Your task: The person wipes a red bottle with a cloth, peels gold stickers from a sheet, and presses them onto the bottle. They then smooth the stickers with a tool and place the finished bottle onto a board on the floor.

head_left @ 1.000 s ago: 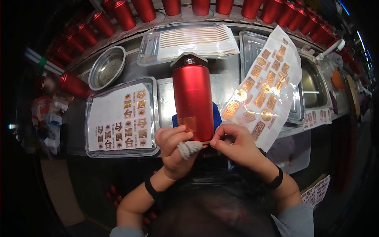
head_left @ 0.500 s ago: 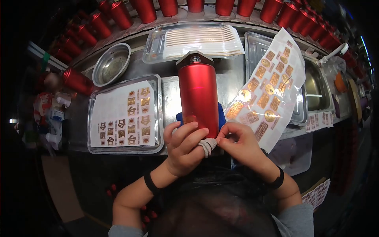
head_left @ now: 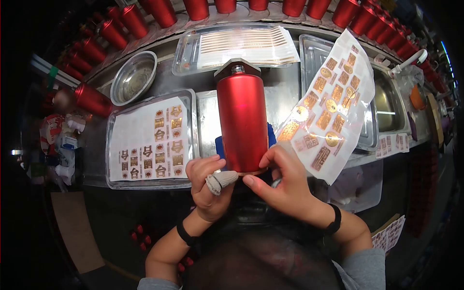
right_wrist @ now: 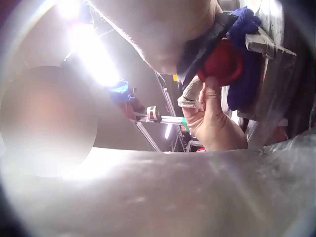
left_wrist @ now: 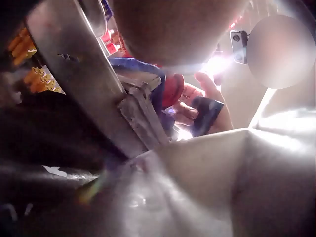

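A red bottle [head_left: 241, 121] with a bare silver neck lies in the head view, neck away from the person and base toward them. Blue cloth [head_left: 219, 146] shows under its lower end. My left hand [head_left: 209, 186] holds the base's left edge with bent fingers; a white knitted cover [head_left: 223, 181] sits on one digit. My right hand [head_left: 285, 179] curls its forefinger onto the lower right side, thumb by the base. A thin gold-brown strip [head_left: 251, 172] runs along the base edge. In the right wrist view the left hand [right_wrist: 215, 118] touches the red base [right_wrist: 222, 64].
A tray [head_left: 192, 130] with a sheet of gold decals stands left, beside a metal bowl [head_left: 134, 77]. Behind the bottle is a tray [head_left: 186, 58] of gold-striped sheets. A decal sheet [head_left: 324, 116] and a sink [head_left: 384, 106] lie right. Several red bottles [head_left: 195, 8] line the back.
The left fingers have drawn back from the bottle's lower front toward its left edge. The right thumb and forefinger have spread at the base. The gold patch seen earlier is out of sight.
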Demonstrator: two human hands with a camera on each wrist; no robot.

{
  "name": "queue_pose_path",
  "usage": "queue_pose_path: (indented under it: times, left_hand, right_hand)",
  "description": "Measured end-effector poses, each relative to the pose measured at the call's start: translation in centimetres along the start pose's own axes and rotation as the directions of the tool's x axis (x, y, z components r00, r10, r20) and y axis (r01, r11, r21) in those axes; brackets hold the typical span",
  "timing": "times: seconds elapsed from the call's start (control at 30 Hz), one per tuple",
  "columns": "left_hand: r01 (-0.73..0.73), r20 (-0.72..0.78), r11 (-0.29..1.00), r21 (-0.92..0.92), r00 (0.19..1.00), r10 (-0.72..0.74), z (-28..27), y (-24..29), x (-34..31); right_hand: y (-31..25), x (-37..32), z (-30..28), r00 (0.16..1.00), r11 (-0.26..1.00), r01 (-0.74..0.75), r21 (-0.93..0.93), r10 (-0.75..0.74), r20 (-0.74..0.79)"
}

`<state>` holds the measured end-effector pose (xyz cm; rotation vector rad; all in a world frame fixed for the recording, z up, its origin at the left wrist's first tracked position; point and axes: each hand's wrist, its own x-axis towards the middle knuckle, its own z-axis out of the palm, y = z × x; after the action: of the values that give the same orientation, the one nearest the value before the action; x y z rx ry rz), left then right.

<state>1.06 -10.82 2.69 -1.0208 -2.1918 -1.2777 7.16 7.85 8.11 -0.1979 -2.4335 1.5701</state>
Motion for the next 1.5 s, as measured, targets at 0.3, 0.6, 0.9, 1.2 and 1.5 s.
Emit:
queue_pose_path:
  times: [0.3, 0.6, 0.9, 1.2, 1.5]
  left_hand:
    - [-0.048, 0.007, 0.999, -0.01, 0.999, 0.048, 0.3, 0.0, 0.3]
    - [-0.072, 0.011, 0.997, -0.021, 0.997, 0.073, 0.3, -0.1, 0.2]
    - [-0.048, 0.023, 0.999, -0.018, 0.999, 0.048, 0.1, -0.1, -0.1]
    - [-0.085, 0.053, 0.996, 0.027, 0.995, 0.083, 0.1, 0.0, -0.1]
    - [-0.207, 0.148, 0.963, 0.171, 0.972, 0.183, 0.1, 1.2, 1.4]
  right_hand:
    - [0.6, 0.0, 0.5, 0.991, 0.98, -0.133, 0.146, 0.131, 0.027]
    - [1.4, -0.5, 0.3, 0.976, 0.949, -0.207, 0.239, 0.182, 0.124]
    - [1.9, -0.7, 1.1, 0.98, 0.943, -0.201, 0.265, 0.196, 0.043]
    - [1.3, -0.5, 1.5, 0.992, 0.986, -0.124, 0.112, 0.126, -0.015]
    - [2.4, -1.2, -0.3, 0.98, 0.928, -0.196, 0.317, 0.189, 0.054]
